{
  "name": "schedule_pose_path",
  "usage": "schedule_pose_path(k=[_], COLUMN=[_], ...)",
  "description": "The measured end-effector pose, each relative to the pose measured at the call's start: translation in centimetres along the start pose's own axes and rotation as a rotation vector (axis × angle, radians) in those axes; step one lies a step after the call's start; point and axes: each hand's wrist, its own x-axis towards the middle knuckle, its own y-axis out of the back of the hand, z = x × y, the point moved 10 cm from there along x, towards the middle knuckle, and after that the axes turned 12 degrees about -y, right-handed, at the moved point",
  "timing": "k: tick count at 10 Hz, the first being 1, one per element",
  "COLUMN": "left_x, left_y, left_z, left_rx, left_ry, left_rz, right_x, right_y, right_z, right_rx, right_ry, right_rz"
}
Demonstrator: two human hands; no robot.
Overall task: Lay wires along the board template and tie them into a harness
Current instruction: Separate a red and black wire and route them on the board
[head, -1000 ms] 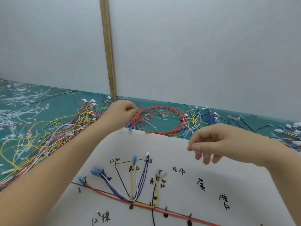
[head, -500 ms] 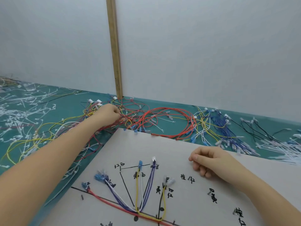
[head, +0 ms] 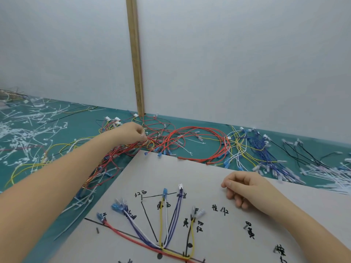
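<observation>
Teal mat covers the bench, with plain white wall panels behind and a wooden strip running up the seam between them. Pretty messy setup: white cable ties scattered all over the far left, and another bunch of ties at the right edge.

Left hand is reached out into the tangle of red wires just past the board's top left corner, fingers curled and pinched down at the wires, though I can't make out exactly which strand it has. Beside that sit a big loop of red wire, then yellow and white wires, blue wires and black ones further right.

Right hand rests on the board template, fingers loosely curled, holding nothing.

On the board, a red wire follows the black trunk line, with blue-and-white, yellow, and purple wires branching up to their connectors near the handwritten labels.
</observation>
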Motion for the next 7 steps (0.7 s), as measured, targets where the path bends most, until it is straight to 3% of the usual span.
schedule_pose_path(k=[1, 2, 4, 5, 6, 7], left_x=[0.5, 0.8, 1.0, 1.3, 1.9, 2.1], left_y=[-0.2, -0.6, -2.4, -2.3, -1.2, 1.0], left_z=[0.1, -1.1, -1.9, -1.7, -1.8, -1.9], left_rx=[-0.002, -0.24, -0.144, -0.046, 0.028, 0.114], left_ry=[-0.019, 0.073, 0.051, 0.018, 0.002, -0.006], left_rz=[0.087, 0.126, -0.154, -0.194, -0.092, 0.15], right_x=[0.1, 0.2, 0.3, 0.4, 0.4, 0.4], right_y=[0.0, 0.0, 0.1, 0.1, 0.1, 0.1], right_z=[0.1, 0.2, 0.2, 0.2, 0.3, 0.3], right_rx=[0.009, 0.013, 0.004, 0.001, 0.002, -0.004], right_ry=[-0.005, -0.01, -0.009, -0.008, -0.006, -0.004], right_rz=[0.003, 0.002, 0.004, 0.006, 0.006, 0.006])
